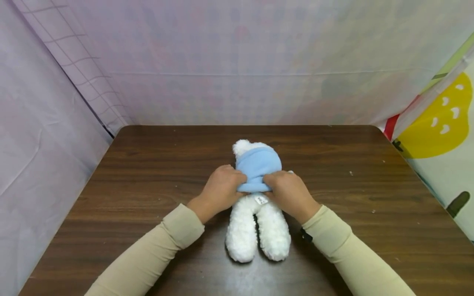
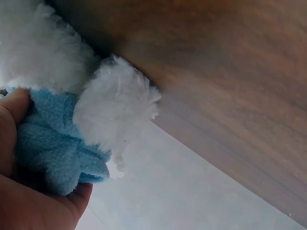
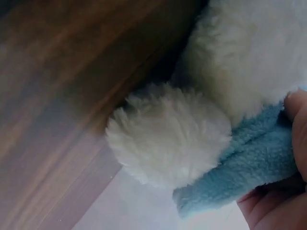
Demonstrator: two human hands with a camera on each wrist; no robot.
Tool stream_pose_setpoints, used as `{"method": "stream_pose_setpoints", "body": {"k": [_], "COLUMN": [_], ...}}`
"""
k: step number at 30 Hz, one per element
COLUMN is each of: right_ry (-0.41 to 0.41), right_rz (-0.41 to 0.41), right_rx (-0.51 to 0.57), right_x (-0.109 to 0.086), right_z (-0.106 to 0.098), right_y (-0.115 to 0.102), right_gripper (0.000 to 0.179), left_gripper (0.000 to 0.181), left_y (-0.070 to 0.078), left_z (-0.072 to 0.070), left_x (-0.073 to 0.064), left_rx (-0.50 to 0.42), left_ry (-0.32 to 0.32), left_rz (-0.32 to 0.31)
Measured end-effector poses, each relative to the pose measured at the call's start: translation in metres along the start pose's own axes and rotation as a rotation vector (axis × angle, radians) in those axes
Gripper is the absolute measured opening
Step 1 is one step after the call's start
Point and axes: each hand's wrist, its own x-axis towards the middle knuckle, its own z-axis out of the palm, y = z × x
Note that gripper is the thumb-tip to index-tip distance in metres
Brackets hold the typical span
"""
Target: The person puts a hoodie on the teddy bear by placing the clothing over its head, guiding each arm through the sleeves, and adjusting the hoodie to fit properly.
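Note:
A fluffy white plush toy lies on the table with its two legs toward me. Light blue fleece clothing covers its upper body, and a small white label shows just below the hem. My left hand pinches the hem on the left, my right hand on the right. The left wrist view shows the blue cloth between thumb and fingers, beside a rounded fluffy limb. In the right wrist view, the fingers grip blue fleece near another rounded limb. The toy's face is hidden.
The dark brown wooden table reaches back to a pale patterned curtain. Another pale sheet hangs along the left side. On the right hangs a white cloth with a large yellow shape.

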Motion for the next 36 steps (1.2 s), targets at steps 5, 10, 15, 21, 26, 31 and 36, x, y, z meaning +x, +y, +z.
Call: {"method": "stream_pose_setpoints", "body": {"k": [5, 10, 15, 21, 26, 31, 36], "right_ry": [-0.003, -0.007, 0.021, 0.03, 0.02, 0.061, 0.165], "right_rz": [0.072, 0.089, 0.044, 0.03, 0.039, 0.052, 0.074], "right_rx": [0.013, 0.004, -0.071, -0.11, -0.084, -0.056, -0.094], "right_x": [-0.001, 0.0, 0.0, -0.002, -0.003, -0.003, -0.002], "right_z": [-0.002, -0.006, -0.005, -0.003, -0.003, -0.002, -0.004], "right_y": [0.002, 0.005, 0.008, 0.008, 0.005, 0.005, 0.011], "right_gripper": [0.034, 0.055, 0.04, 0.039, 0.04, 0.047, 0.07], "left_gripper": [0.04, 0.043, 0.055, 0.05, 0.047, 0.049, 0.055], "left_y": [0.001, 0.001, 0.002, 0.004, 0.005, 0.004, 0.001], "left_z": [-0.004, -0.007, -0.008, -0.008, -0.008, -0.007, -0.004], "left_x": [0.001, 0.003, 0.004, 0.003, 0.003, 0.002, -0.002], "left_rx": [-0.008, -0.075, -0.082, -0.082, -0.08, -0.086, -0.072], "left_ry": [-0.072, -0.141, -0.183, -0.187, -0.191, -0.166, 0.0], "left_rz": [-0.057, -0.183, -0.197, -0.189, -0.186, -0.2, -0.206]}}
